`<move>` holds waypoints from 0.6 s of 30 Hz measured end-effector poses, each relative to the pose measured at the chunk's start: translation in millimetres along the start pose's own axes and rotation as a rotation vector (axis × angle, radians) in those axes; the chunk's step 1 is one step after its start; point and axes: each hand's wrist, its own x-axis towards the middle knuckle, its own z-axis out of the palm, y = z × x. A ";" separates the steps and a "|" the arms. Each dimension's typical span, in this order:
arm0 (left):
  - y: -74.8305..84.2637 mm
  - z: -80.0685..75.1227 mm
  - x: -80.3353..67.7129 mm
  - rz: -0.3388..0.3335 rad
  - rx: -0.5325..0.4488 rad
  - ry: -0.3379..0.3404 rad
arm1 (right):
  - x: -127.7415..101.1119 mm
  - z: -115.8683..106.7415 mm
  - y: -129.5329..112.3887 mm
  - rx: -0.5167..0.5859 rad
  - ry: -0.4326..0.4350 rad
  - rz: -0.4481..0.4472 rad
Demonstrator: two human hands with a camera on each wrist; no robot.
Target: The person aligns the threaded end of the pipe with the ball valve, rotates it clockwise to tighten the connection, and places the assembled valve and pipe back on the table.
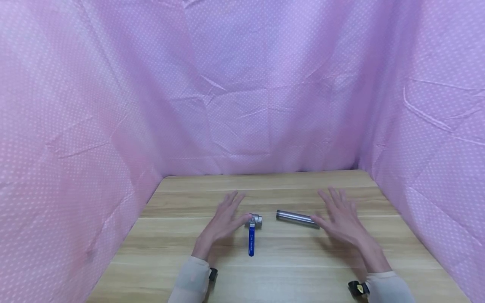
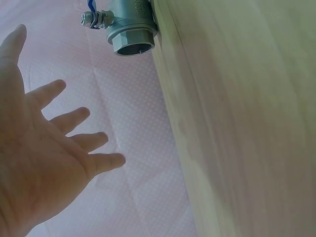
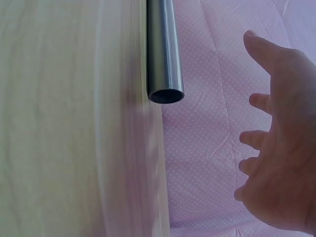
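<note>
A metal ball valve [image 1: 258, 219] with a blue lever handle [image 1: 251, 242] lies on the wooden table, the handle pointing toward the person. My left hand [image 1: 224, 221] is just left of it, fingers spread and nothing held; its thumb overlaps the valve in the head view. In the left wrist view the valve [image 2: 132, 24] shows its hollow threaded end, apart from the fingers. Right of the valve lies a steel pipe [image 1: 295, 217], slightly slanted. My right hand [image 1: 342, 221] hovers by the pipe's right end with fingers spread. The right wrist view shows the pipe's [image 3: 165, 54] open end, away from the palm.
The light wooden table [image 1: 273, 269] has pink dotted cloth [image 1: 242, 105] hanging behind it and along both sides. Black straps with small devices sit at both wrists, the right one [image 1: 358, 288] near the table's front. Hand shadows fall on the wood.
</note>
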 end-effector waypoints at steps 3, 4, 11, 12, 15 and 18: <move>0.7 1.3 1.1 0.008 -0.017 -0.019 | 1.3 3.0 -1.1 0.013 -0.004 -0.035; 0.5 1.9 1.3 0.002 -0.019 -0.031 | 1.6 4.0 -1.6 0.016 -0.007 -0.048; -2.7 7.0 1.5 -0.001 -0.051 -0.111 | 1.3 9.1 -2.3 0.036 -0.076 -0.036; -2.7 7.4 1.3 0.000 -0.057 -0.119 | 1.1 9.3 -2.5 0.040 -0.080 -0.038; -2.0 8.2 1.4 0.005 -0.063 -0.145 | 1.0 9.5 -3.0 0.068 -0.097 -0.048; -1.4 8.4 1.8 0.017 -0.074 -0.160 | 1.2 9.2 -3.8 0.104 -0.122 -0.052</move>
